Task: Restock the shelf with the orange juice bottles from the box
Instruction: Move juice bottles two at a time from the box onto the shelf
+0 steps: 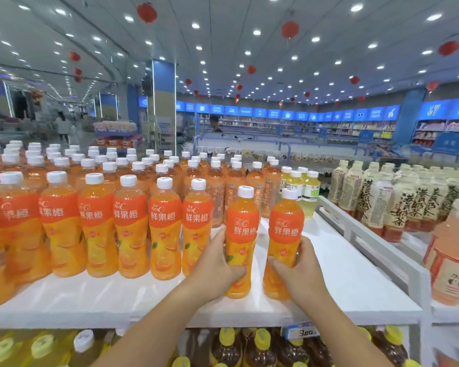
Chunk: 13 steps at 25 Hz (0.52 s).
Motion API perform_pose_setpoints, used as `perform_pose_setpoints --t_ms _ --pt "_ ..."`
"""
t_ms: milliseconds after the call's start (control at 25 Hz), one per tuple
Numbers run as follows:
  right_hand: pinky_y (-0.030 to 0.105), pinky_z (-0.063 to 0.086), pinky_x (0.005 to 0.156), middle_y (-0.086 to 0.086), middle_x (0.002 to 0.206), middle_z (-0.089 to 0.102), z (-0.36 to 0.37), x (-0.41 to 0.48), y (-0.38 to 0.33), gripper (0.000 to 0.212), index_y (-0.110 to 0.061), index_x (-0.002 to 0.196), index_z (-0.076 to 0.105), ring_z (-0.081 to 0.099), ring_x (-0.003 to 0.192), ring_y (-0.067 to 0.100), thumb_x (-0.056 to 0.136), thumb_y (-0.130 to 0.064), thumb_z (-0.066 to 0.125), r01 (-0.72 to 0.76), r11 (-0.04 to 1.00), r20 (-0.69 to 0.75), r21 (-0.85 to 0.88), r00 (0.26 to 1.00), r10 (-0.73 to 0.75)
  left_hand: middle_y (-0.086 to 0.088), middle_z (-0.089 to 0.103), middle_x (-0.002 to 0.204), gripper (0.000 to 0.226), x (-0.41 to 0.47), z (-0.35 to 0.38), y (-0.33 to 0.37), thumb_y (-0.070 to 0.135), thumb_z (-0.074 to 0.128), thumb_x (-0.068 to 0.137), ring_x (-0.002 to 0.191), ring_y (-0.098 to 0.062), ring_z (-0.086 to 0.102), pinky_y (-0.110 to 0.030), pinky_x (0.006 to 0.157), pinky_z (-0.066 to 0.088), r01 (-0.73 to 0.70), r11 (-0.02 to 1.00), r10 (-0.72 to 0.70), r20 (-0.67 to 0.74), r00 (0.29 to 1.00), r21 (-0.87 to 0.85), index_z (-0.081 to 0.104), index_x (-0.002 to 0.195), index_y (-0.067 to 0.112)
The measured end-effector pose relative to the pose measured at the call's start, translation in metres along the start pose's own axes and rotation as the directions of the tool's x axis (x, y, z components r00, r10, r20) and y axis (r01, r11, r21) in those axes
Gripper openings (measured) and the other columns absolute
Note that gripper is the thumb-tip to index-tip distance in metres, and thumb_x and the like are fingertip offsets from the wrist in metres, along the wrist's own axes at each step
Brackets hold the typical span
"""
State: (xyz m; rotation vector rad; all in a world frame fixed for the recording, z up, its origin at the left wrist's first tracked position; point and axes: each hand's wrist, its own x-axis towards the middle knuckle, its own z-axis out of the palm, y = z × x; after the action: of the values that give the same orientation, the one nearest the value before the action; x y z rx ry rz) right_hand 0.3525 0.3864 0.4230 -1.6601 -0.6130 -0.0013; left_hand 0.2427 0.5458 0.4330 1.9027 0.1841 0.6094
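Note:
My left hand [214,263] grips one orange juice bottle [242,231] with a white cap, upright, at the white top shelf [337,263]. My right hand [300,266] grips a second orange juice bottle [286,231] just to its right. Both bottles stand at or just above the shelf surface near its front edge. To their left, rows of the same orange juice bottles [133,223] fill the shelf, several deep. The box is out of view.
Pale green bottles [306,192] stand behind the held pair. A white divider rail [361,229] bounds the shelf on the right; beyond it are tea bottles [398,202] and pink drink bottles [453,260]. Yellow-capped bottles [260,340] sit on the shelf below, by a price tag [301,332].

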Motion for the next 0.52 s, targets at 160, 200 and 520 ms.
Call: perform_pose_setpoints --t_ms 160,200,520 --pt "0.027 0.054 0.074 -0.01 0.098 0.069 0.005 0.012 0.01 0.046 -0.032 0.111 0.054 0.068 0.085 -0.001 0.081 -0.005 0.075 0.042 0.998 0.066 0.045 0.997 -0.045 0.016 0.063 0.115 0.07 0.01 0.009 -0.006 -0.005 0.074 0.081 0.111 -0.001 0.063 -0.026 0.093 0.056 -0.012 0.999 0.016 -0.097 0.995 0.037 0.05 0.133 0.036" --pt "0.024 0.052 0.072 -0.01 0.099 0.069 0.007 0.014 0.01 0.046 -0.032 0.112 0.053 0.067 0.086 -0.002 0.082 -0.004 0.075 0.055 0.997 0.088 0.045 0.994 -0.059 0.016 0.062 0.114 0.07 0.011 0.009 -0.006 -0.005 0.072 0.082 0.11 0.002 0.062 -0.023 0.092 0.055 -0.019 0.999 0.025 -0.113 0.993 0.051 0.049 0.129 0.041" --pt "0.018 0.047 0.079 -0.011 0.112 0.056 -0.003 0.01 0.026 0.035 -0.041 0.11 0.058 0.059 0.101 0.0 0.085 -0.026 0.077 0.08 0.995 0.211 -0.055 0.975 -0.067 0.019 0.062 0.12 0.054 0.002 0.02 -0.018 0.023 0.078 0.084 0.114 0.001 0.059 -0.032 0.098 0.054 0.028 0.99 0.004 -0.227 0.974 0.138 0.051 0.123 0.049"
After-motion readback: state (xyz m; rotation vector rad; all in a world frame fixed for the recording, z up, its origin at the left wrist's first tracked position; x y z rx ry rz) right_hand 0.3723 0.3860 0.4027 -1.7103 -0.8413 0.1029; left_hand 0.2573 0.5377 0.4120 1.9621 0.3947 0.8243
